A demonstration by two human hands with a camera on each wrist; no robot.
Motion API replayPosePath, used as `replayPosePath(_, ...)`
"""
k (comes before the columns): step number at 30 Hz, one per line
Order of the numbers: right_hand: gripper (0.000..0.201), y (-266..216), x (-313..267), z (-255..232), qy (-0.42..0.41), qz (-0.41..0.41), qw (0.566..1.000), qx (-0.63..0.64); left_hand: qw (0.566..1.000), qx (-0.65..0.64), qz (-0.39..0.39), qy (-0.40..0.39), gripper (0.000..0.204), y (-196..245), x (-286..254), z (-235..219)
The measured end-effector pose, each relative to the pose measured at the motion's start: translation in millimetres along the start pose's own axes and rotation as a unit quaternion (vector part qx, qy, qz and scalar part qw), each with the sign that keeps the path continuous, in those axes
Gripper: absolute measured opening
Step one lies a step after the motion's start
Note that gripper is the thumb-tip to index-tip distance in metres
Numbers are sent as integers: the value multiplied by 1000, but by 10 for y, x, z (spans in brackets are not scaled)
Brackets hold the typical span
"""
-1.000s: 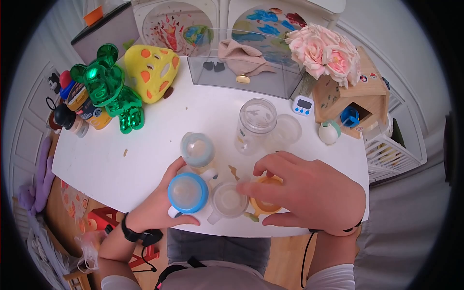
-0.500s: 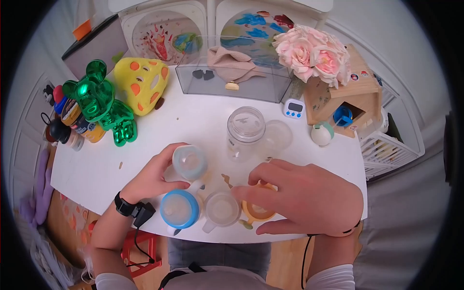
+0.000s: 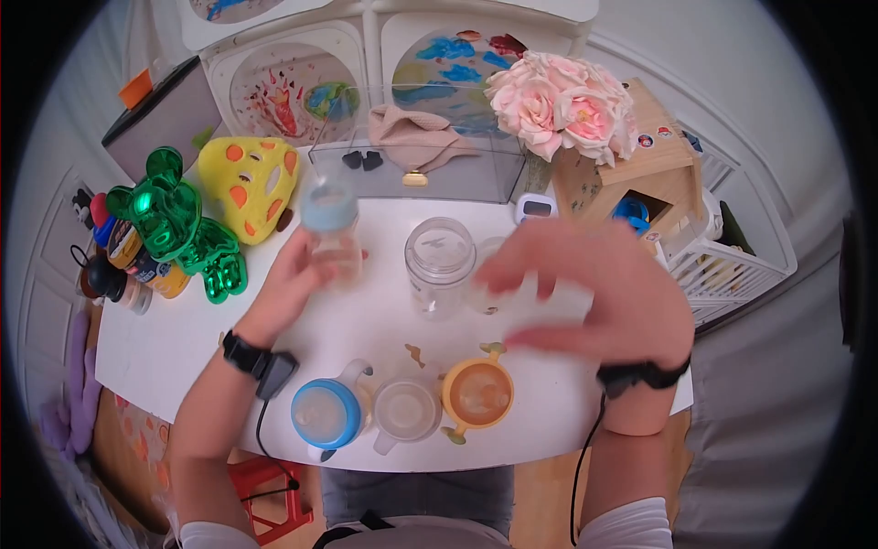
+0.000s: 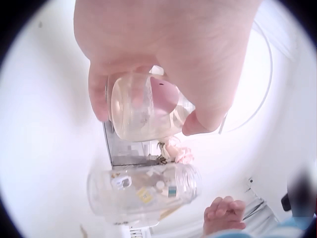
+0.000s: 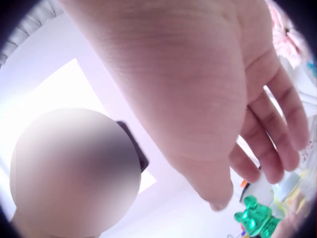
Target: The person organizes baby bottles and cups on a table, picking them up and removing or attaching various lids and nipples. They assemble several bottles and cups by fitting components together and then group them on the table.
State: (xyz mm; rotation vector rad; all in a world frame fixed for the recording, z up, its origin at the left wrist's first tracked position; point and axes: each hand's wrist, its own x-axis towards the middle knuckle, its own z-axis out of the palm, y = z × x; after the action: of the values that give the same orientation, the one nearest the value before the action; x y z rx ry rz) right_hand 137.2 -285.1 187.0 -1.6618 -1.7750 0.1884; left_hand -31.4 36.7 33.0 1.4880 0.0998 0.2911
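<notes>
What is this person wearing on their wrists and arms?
The left wrist strap and right wrist strap are black. Each has a dark unit and a thin black cable, the left unit boxy. Pale, whitish sleeves show near the picture's bottom.

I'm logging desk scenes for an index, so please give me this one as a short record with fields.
left hand: the left hand grips a pale-blue-topped bottle
right hand: the right hand is open, holding nothing
middle: lidded clear jar
near edge: blue-rimmed cup, clear cup, orange cup
left side: shiny green bear, yellow plush
back: see-through box
right side: pink flowers, wooden house
</notes>
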Motion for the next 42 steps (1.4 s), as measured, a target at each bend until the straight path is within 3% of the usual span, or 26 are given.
replayPosePath(2, 17, 264, 64, -75, 99, 41, 994, -4, 999, 47, -10, -25, 45, -67, 299, -78)
replayPosePath(4, 15, 568, 108, -81, 176, 109, 978, 17, 994, -90, -40, -49, 50, -177, 579, 37)
replayPosePath(5, 15, 712, 118, -64, 180, 108, 978, 8, 991, -114, -43, -50, 58, -140, 638, 145)
replayPosePath(7, 15, 956, 149, -10, 233, 190, 952, 59, 992, -114, -29, -48, 62, -207, 780, 213)
replayPosePath(12, 22, 1061, 225, 163, 198, 208, 958, 25, 990, -140, 2, -17, 69, -479, 899, 197)
replayPosePath(15, 29, 1085, 270, 240, 201, 161, 966, 5, 985, -170, 18, -32, 70, -416, 919, 178)
replayPosePath(18, 37, 1032, 335, 274, 203, 163, 965, 23, 990, -141, 23, -12, 71, -143, 908, 224)
replayPosePath(20, 43, 982, 370, 303, 230, 162, 957, 74, 995, -17, 93, -27, 72, -9, 915, 237)
replayPosePath(24, 46, 841, 382, 331, 239, 156, 951, 119, 985, 32, 168, 0, 72, 309, 803, 384)
replayPosePath(27, 48, 761, 390, 364, 202, 167, 952, 159, 967, 123, 224, 4, 77, 404, 760, 410)
replayPosePath(29, 52, 772, 405, 419, 270, 89, 951, 126, 919, 224, 324, -18, 81, 442, 764, 391)
replayPosePath(32, 55, 705, 375, 382, 257, 132, 948, 137, 903, 264, 338, 0, 68, 503, 725, 424)
replayPosePath(33, 55, 672, 381, 360, 257, 129, 948, 135, 902, 265, 340, 1, 68, 510, 694, 417)
replayPosePath(35, 59, 569, 389, 318, 218, 35, 975, 0, 989, 32, 145, 3, 53, 512, 612, 394)
replayPosePath(39, 65, 462, 388, 261, 203, -1, 979, -38, 988, 16, 152, -3, 47, 564, 611, 430)
replayPosePath(42, 59, 451, 429, 199, 196, -84, 974, -74, 992, 16, 128, 10, 44, 651, 565, 445)
